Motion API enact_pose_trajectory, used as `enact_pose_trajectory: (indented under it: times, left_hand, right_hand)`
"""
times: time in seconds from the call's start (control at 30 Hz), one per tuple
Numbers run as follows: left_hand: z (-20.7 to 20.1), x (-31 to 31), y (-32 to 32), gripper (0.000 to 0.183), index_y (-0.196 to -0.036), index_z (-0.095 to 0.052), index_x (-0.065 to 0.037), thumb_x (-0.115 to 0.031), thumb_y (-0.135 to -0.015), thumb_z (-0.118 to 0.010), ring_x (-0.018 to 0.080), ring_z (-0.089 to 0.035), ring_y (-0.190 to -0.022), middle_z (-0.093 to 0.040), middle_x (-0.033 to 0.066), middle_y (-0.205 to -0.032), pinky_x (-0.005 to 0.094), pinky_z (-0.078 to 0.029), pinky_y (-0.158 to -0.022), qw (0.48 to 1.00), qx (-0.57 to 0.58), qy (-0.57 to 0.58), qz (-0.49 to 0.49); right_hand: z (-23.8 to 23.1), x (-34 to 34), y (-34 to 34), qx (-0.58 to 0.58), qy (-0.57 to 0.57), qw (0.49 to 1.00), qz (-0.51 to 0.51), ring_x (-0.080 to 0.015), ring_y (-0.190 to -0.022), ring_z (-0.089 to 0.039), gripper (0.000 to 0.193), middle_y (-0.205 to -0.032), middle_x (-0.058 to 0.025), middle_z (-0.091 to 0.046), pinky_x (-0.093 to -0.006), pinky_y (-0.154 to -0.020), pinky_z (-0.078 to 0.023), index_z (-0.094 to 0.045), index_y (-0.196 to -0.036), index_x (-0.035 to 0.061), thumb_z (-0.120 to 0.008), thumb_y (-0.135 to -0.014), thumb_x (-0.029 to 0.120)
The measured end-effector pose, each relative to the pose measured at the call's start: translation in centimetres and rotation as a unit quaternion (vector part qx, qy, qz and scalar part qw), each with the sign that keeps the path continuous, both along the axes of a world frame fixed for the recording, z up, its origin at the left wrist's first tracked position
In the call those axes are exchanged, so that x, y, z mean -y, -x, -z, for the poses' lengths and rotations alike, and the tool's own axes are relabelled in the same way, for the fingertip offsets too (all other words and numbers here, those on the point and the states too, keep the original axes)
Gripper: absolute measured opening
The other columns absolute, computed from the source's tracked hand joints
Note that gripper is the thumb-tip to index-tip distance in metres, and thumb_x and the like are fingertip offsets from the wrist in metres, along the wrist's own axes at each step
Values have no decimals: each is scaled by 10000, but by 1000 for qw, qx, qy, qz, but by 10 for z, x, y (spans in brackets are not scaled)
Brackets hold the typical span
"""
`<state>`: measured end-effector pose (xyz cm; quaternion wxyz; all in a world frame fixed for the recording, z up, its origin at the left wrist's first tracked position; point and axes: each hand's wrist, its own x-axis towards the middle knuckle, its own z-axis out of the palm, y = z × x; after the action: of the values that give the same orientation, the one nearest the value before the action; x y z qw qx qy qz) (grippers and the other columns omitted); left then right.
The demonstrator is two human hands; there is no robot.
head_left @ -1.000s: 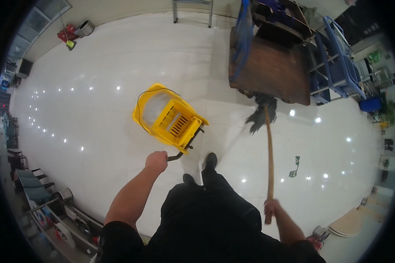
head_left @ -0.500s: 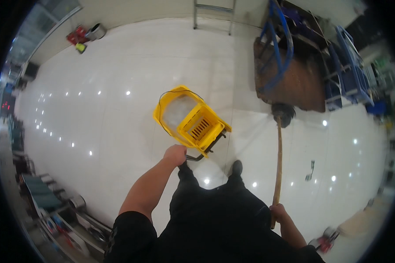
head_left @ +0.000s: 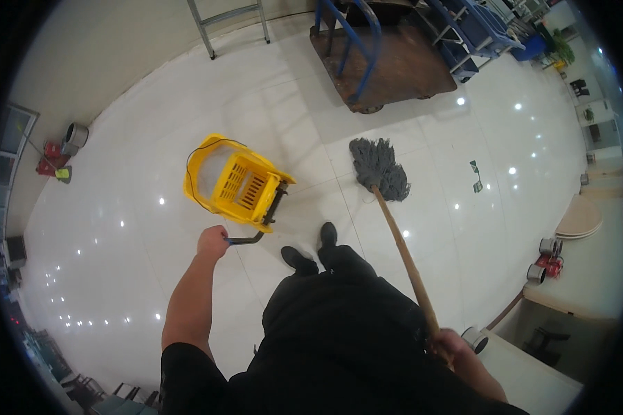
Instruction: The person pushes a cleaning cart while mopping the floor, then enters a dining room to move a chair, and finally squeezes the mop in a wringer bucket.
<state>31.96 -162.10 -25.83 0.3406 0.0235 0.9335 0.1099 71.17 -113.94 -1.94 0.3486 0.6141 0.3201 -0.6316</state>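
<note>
My left hand (head_left: 212, 242) is closed round the dark handle of a yellow mop bucket (head_left: 199, 173). A slotted yellow wringer (head_left: 242, 188) sits on the bucket's near right side, and a thin wire handle loops along the rim. In my right hand (head_left: 453, 346) is the wooden shaft of a mop (head_left: 403, 250), gripped near its upper end beside my hip. The mop's grey string head (head_left: 379, 169) lies spread on the white tiled floor, right of the bucket and ahead of my feet.
A brown flatbed trolley (head_left: 394, 66) with a blue frame stands ahead, beside a blue cart (head_left: 472, 31). A metal ladder (head_left: 232, 17) rests by the far wall. Metal pots and red objects (head_left: 50, 160) are at far left. Round boards (head_left: 579, 216) and more pots stand at right.
My view and body have turned right. The mop head has come away from the trolley's edge and now lies nearer the bucket. Both hands keep their grips.
</note>
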Motion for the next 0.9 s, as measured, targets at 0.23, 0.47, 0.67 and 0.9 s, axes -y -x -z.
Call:
enact_pose_trajectory:
  times: [0.23, 0.47, 0.67, 0.9]
  left_hand:
    - [19, -22, -44, 112, -866, -661, -103, -78, -778, -595, 322, -619, -925, -656, 133, -933, 406, -507, -803, 997, -21, 71, 1]
    - [14, -69, -88, 188, -1037, -597, -101, -110, -887, -484, 343, -626, -923, -575, 150, -1040, 439, -523, -766, 982, -51, 179, -20]
    - [18, -50, -118, 183, -1051, -564, -100, -131, -895, -473, 349, -634, -875, -544, 159, -1049, 462, -526, -714, 979, -97, 160, -84]
    - [41, -32, -105, 200, -1048, -569, -68, -114, -891, -455, 354, -636, -899, -543, 182, -1070, 448, -540, -749, 985, -98, 132, -54]
  right_hand:
    - [136, -81, 67, -117, -57, 988, 80, -218, -457, -489, 140, -577, -77, -514, -343, -464, -443, -539, -890, 27, -593, -796, 116]
    - [294, -259, 172, -98, -294, 949, -65, -232, -485, -557, 232, -601, -110, -555, -383, -419, -481, -532, -841, -28, -668, -752, 137]
    - [320, -267, 161, -104, -287, 950, -68, -241, -514, -560, 215, -598, -107, -506, -390, -425, -472, -482, -853, 2, -662, -772, 87]
    - [276, -184, 69, -83, -218, 971, -56, -247, -558, -559, 221, -658, -113, -505, -413, -476, -489, -451, -884, -7, -637, -790, 65]
